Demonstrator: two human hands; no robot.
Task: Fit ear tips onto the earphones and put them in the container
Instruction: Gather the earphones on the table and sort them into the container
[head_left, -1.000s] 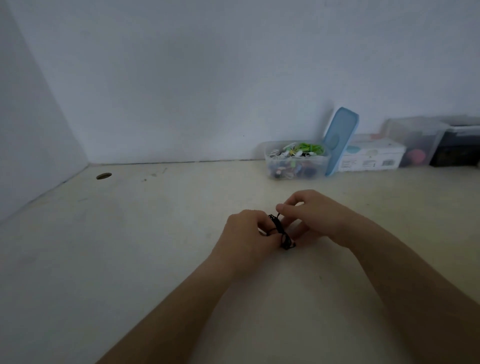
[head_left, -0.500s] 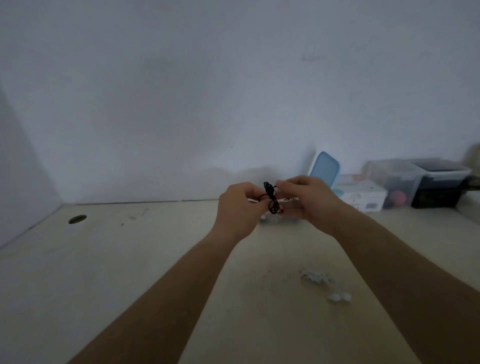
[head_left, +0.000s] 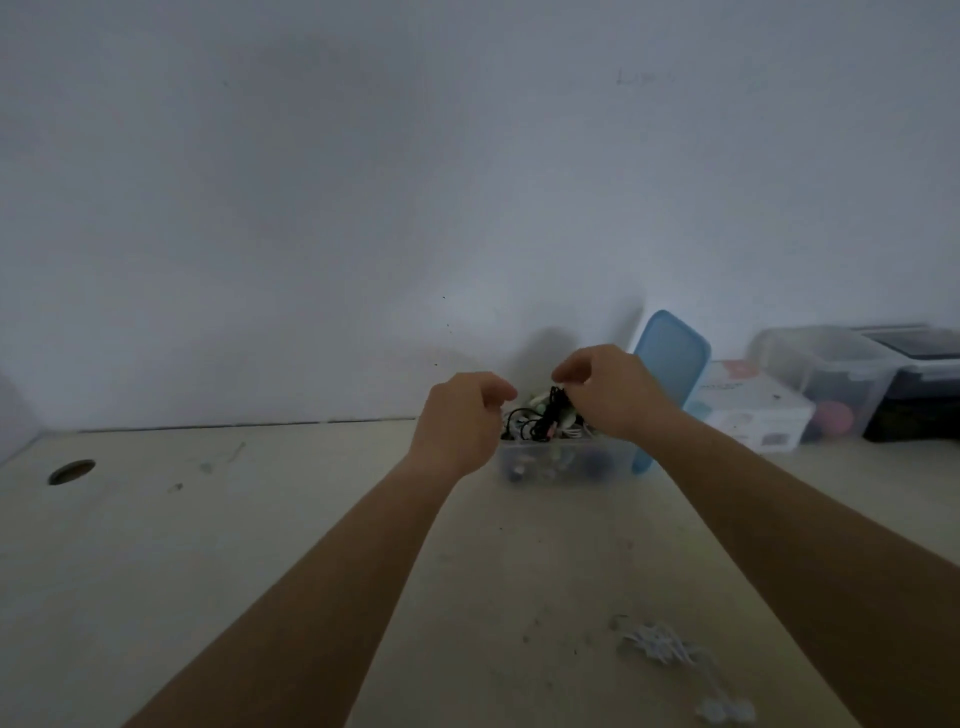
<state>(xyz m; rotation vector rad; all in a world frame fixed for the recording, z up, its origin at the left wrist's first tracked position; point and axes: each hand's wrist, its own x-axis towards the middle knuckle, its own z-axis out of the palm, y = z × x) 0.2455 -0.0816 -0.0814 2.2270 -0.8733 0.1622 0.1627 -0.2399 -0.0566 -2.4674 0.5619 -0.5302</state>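
- We see both hands raised over the container (head_left: 561, 463), apart from each other, with a gap between them.
- The left hand (head_left: 460, 421) hangs over the container's left end, its fingers loosely curled and gripping nothing we can make out.
- The right hand (head_left: 618, 395) is over the container's right half, thumb and fingers bent down towards each other.
- The black earphones (head_left: 556, 406) hang just below those fingertips. The cord runs down in loops onto the heap inside the container.
- We cannot tell whether the right hand pinches the cord's top or only hovers at it.
- The container is a clear tub at the bench's far edge, right of the middle, close to the wall (head_left: 363, 208).
- Pale cords (head_left: 537, 401) lie in it under the black one, with blurred small items lower down.
- A blue lid (head_left: 672, 358) stands tilted at the container's right end, leaning back towards the wall.
- Right of the lid along the far edge sits a white box (head_left: 748, 415), then clear tubs (head_left: 821, 369), the last one dark.
- Ear tips (head_left: 657, 642) lie loose on the bench (head_left: 260, 519) near its near edge, right of the middle and between the forearms. They are well apart from the container.
- A few more sit at the picture's bottom edge, too blurred to count.
- A round hole (head_left: 71, 472) sits in the bench near its far left corner.
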